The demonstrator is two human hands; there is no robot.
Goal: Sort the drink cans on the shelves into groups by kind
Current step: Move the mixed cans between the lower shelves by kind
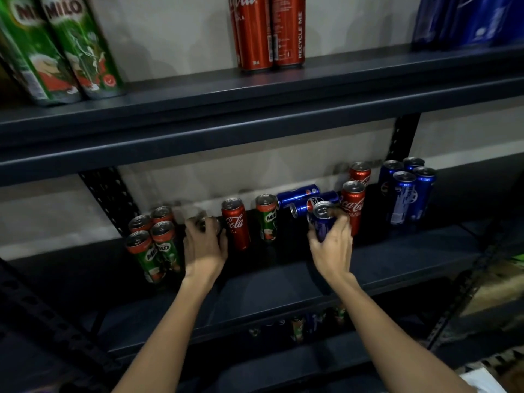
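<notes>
A dark metal rack fills the frame, its upper shelf (255, 109) crossing the top third and its middle shelf (283, 268) lying across the centre. On the upper shelf, green Milo cans (71, 49) lean at the upper left, two red cola cans (266, 32) stand at top centre, and blue cans (467, 21) sit at the upper right, cut off by the frame edge.

On the middle shelf, a cluster of four Milo cans (153, 242) stands at centre left, and a cluster of four upright blue Pepsi cans (405, 188) stands at centre right. Just left of those, two red cola cans (354, 199) stand one behind the other. Two blue cans (306, 198) lie on their sides behind the middle of the shelf. A single cola can (235, 222) and a single Milo can (267, 217) stand upright side by side, near centre.

The right hand (331, 245) has its fingers curled round a blue Pepsi can (321, 219), just in front of the nearer cola can. The left hand (205, 248) wraps round a blurred can (202, 221), kind not readable, between the Milo cluster and the single cola can
</notes>
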